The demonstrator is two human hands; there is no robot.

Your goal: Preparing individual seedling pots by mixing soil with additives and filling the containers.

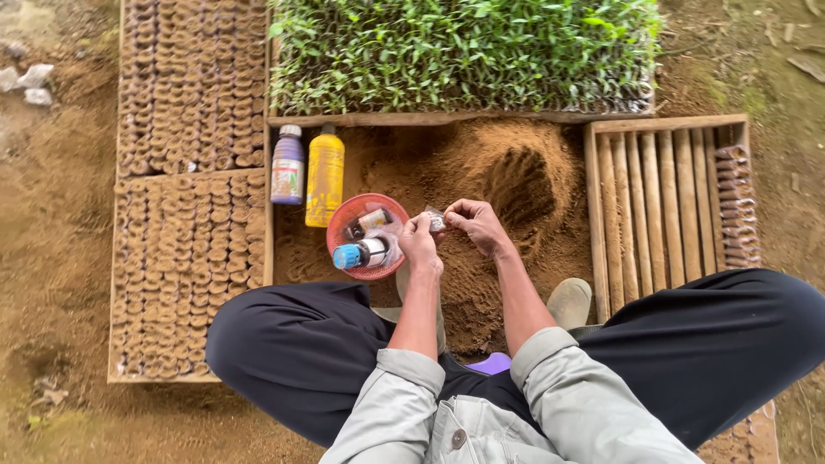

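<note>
Both the left hand (418, 236) and right hand (475, 222) pinch what seems a small packet (436, 221) over the soil heap (481, 180); steady, level fingers prevent spills.

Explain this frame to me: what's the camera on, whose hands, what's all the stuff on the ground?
There is one picture, from a camera worn on a person's head, looking down at their own lap and arms. The person sits on bare soil. The left hand and right hand together hold a small clear packet. Beside them a red basket holds small bottles. A purple bottle and a yellow bottle stand next to a heap of brown soil. Wooden trays of filled soil pots lie on the left, green seedlings are at the top, and a slatted wooden tray is on the right.
</note>
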